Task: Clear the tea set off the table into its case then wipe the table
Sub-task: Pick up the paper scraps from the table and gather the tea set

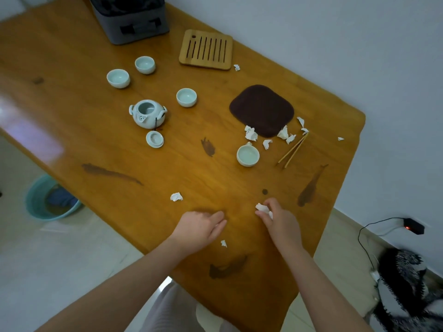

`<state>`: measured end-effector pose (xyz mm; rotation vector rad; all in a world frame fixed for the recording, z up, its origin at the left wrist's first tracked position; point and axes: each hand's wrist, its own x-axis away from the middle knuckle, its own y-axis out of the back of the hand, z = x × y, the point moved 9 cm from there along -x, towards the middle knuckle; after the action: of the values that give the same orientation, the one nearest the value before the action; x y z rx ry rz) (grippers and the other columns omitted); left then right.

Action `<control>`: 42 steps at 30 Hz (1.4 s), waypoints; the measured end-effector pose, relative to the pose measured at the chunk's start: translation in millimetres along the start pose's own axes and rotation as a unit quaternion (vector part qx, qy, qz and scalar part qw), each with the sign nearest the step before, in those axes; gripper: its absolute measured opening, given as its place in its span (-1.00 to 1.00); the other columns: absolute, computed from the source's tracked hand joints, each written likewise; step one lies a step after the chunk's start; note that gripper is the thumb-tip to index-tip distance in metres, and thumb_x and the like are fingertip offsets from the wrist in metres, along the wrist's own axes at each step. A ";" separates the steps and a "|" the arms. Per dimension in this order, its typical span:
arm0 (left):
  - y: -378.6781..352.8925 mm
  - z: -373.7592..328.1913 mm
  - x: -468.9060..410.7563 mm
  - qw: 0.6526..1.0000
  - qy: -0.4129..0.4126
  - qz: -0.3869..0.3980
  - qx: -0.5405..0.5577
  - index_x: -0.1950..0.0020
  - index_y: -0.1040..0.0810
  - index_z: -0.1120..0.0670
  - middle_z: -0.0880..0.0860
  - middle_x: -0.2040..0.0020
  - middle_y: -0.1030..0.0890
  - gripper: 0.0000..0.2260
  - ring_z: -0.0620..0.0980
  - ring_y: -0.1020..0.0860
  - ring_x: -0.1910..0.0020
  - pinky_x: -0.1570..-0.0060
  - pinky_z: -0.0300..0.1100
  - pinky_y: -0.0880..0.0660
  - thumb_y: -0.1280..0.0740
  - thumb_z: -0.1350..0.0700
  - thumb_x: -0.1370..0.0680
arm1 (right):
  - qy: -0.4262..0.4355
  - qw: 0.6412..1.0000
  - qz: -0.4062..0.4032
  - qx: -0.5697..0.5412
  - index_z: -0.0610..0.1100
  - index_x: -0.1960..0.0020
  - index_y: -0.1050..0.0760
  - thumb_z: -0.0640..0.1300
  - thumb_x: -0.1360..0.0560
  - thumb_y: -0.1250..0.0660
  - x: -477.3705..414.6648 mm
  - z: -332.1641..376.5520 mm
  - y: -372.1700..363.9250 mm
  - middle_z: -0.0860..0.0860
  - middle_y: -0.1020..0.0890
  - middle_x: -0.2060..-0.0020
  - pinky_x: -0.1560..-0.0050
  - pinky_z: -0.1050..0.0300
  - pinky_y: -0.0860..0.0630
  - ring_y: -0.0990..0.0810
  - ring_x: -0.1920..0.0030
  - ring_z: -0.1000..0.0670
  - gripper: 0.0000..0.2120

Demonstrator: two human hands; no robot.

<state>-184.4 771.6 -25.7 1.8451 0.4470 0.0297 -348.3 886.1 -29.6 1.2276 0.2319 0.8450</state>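
While right fingers point(261, 214) pinch paper point(260, 207), teapot point(148, 115) sits apart.

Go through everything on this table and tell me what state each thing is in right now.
Case: open, at the far end.
Teapot: upright, lid off.
Lid: lying beside the teapot.
Four cups: upright, not packed.
Bamboo tray: flat, nothing on it.
Brown cloth: spread flat.
Tongs: lying flat.
Left hand: open, holding nothing.
Right hand: pinching crumpled paper.
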 end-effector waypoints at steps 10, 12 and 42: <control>1.3 -22.6 23.2 0.993 0.107 0.026 -0.042 0.00 -0.40 -0.03 -0.13 0.45 -0.47 -0.48 -0.16 -0.43 0.54 0.59 -0.26 -0.39 0.20 -0.33 -0.60 | 0.197 0.971 -0.064 0.118 -0.13 0.06 -0.46 0.00 -0.53 -0.37 0.4 19.8 -5.3 0.08 -0.41 0.53 0.63 0.27 -0.13 -0.28 0.60 0.08 -0.80; -5.5 -29.0 30.2 0.989 0.116 0.064 -0.059 -0.06 -0.34 -0.05 -0.12 0.38 -0.49 -0.44 -0.16 -0.46 0.47 0.51 -0.28 -0.40 0.26 -0.39 -0.53 | 0.227 0.962 -0.092 0.121 -0.14 0.16 -0.45 -0.05 -0.45 -0.46 5.5 20.4 -2.7 0.08 -0.38 0.59 0.67 0.27 -0.14 -0.20 0.64 0.10 -0.77; 7.1 18.7 37.7 0.930 0.319 0.175 0.052 -0.04 -0.50 -0.15 -0.09 0.32 -0.53 -0.83 -0.16 -0.48 0.34 0.37 -0.28 -0.35 -0.33 -0.17 -0.52 | 0.183 0.970 0.017 0.160 -0.11 -0.24 -0.31 0.03 -0.68 0.05 -7.5 17.0 -9.5 0.02 -0.58 0.27 0.35 0.17 -0.47 -0.48 0.37 0.06 -0.71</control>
<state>-142.9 764.6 -32.8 1.9767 0.5620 0.8837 -339.4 867.7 -34.1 1.3681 0.6689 1.0919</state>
